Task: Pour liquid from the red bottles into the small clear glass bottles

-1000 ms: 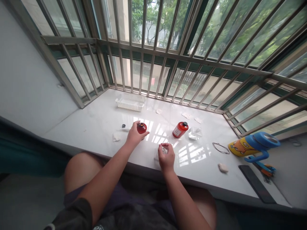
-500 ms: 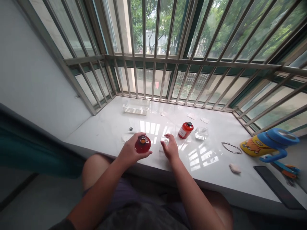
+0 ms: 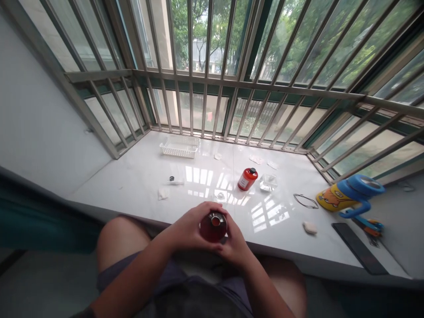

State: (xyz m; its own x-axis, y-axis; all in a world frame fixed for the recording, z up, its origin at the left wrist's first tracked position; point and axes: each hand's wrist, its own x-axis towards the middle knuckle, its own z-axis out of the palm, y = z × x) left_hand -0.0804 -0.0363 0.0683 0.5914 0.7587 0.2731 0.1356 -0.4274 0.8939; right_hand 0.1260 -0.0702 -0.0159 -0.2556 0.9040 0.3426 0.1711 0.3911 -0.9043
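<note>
A dark red round bottle, its neck uncapped, is held upright near the table's front edge. My left hand wraps around its left side. My right hand closes around its right side, and the fingers of both hands meet about it. Just beyond my hands a small clear object lies on the tabletop. Farther back stands a second red bottle with a black cap and a white label, beside a clear square dish.
A white perforated basket sits by the window bars. A black cap and a crumpled tissue lie at left. To the right are a cord loop, a beige lump, a blue-and-yellow flask and a dark phone-like slab.
My left hand has brought the red bottle toward my body and slightly right. My right hand has left the small clear object and now grips the bottle too. The view has shifted slightly.
</note>
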